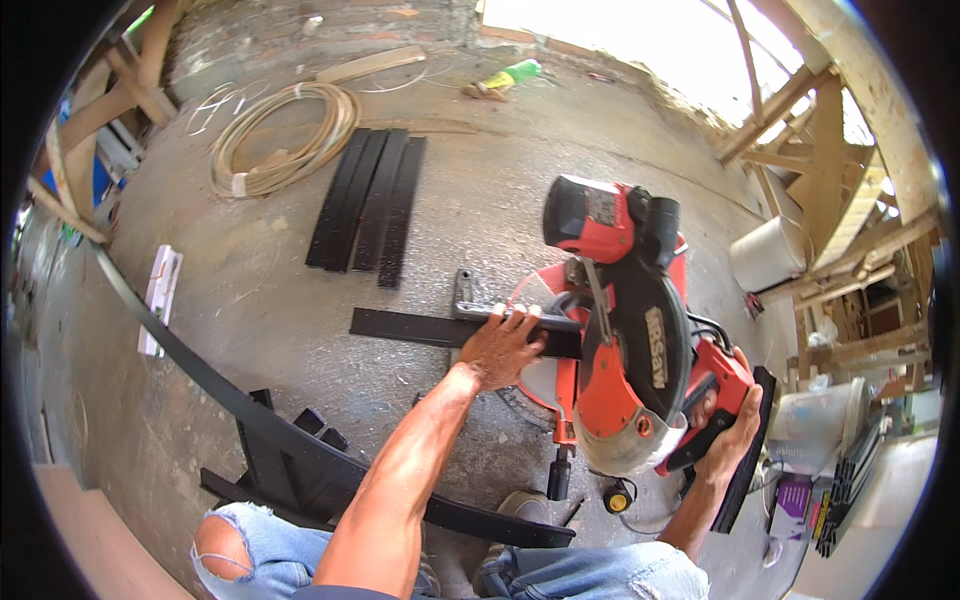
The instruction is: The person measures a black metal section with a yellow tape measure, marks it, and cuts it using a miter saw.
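Observation:
A red and black miter saw (640,360) stands on the concrete floor in front of me. My left hand (500,348) presses a flat black strip (405,327) against the saw's grey fence, with the fingers curled over the fence edge. The strip's right end lies by the blade guard, and its left end sticks out past the saw base. My right hand (735,435) is wrapped round the saw's red handle (735,380), at the right of the saw head. The blade is hidden behind the guard.
Several black strips (368,205) lie side by side beyond the saw. Shorter black pieces (290,465) and a long curved strip (200,365) are near my knees. A coiled hose (285,140), a green bottle (515,74), buckets (820,425) and wooden scaffolding (830,160) stand around.

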Motion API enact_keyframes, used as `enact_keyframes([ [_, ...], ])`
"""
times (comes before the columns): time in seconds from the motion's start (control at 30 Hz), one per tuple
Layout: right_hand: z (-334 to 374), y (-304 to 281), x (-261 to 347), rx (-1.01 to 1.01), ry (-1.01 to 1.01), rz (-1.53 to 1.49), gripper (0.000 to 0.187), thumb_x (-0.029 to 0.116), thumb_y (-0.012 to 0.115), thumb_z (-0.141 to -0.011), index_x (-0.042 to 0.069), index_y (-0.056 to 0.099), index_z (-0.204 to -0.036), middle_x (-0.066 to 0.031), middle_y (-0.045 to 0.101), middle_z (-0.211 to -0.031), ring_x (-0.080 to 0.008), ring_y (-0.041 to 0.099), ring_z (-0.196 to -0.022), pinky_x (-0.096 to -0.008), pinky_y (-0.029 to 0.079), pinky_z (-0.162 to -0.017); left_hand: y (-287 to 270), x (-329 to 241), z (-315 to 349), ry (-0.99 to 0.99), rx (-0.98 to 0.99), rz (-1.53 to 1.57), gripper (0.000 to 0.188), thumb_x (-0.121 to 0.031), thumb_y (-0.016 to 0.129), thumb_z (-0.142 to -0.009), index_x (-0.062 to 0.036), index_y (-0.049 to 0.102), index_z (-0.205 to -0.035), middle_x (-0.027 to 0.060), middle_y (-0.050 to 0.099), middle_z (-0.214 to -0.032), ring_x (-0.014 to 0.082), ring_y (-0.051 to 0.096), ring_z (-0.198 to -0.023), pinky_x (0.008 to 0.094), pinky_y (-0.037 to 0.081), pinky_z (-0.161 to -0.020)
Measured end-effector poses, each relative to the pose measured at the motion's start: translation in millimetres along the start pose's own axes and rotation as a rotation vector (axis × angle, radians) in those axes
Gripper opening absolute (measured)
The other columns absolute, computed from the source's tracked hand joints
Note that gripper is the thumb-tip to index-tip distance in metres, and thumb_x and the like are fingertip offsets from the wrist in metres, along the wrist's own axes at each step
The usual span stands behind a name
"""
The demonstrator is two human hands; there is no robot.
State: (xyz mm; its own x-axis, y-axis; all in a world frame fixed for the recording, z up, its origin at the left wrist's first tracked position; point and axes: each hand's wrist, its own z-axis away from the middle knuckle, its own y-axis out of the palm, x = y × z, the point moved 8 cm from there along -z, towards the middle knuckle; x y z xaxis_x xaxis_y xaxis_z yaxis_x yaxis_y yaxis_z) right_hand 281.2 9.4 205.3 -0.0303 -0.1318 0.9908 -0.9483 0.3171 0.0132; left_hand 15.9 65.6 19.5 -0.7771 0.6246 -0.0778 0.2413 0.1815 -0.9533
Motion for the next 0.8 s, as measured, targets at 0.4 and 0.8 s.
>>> enact_keyframes([
  [0.4,32.2,-12.5,-30.2,-0.017,-0.051,-0.055,0.073,0.057,0.038,-0.107,0.000,0.039,-0.152,-0.0001,0.050,-0.071,-0.0077,0.043,-0.054,-0.0230,0.036,-0.049,0.4,-1.5,-1.4,-0.020,0.062,0.053,0.044,-0.041,0.067,-0.090,-0.0187,0.065,-0.128,0.0105,0.044,-0.142,0.0287,0.041,-0.131,0.0505,0.031,-0.106],
  [0.8,-6.0,-7.7,-3.2,-0.001,0.156,-0.057,0.058,0.055,0.039,-0.107,0.012,0.057,-0.141,0.0026,0.067,-0.087,-0.0085,0.056,-0.063,-0.0223,0.043,-0.056,-14.5,2.2,3.8,-0.037,0.047,0.121,0.042,-0.035,0.064,-0.093,-0.0130,0.065,-0.128,0.0176,0.045,-0.143,0.0327,0.043,-0.136,0.0581,0.029,-0.112],
])
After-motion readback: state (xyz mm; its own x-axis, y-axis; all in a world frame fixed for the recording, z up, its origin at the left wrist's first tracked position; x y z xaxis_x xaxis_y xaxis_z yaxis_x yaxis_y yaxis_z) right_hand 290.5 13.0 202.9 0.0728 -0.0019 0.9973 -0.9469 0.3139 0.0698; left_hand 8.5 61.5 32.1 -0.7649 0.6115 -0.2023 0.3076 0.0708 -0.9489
